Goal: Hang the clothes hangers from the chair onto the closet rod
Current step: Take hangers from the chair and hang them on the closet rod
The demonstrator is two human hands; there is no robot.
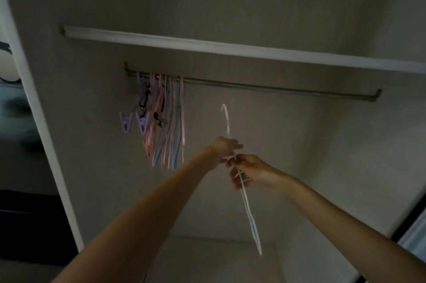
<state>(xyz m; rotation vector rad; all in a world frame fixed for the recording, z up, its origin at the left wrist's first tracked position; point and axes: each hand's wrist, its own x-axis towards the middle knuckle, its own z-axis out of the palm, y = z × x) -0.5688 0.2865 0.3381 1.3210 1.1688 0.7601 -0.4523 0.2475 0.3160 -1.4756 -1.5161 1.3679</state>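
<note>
A thin white hanger is held edge-on below the closet rod, its hook pointing up and not yet on the rod. A bunch of pink, blue and purple hangers hangs close together near the rod's left end, some with clips. The rod runs horizontally, bare to the right.

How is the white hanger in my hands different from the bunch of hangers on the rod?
The white hanger is off the closet rod, gripped by the left hand and right hand; the hanging hangers are hooked on at the rod's left end. It is single and white; they are bunched, pink, blue and purple. Both look thin.
</note>
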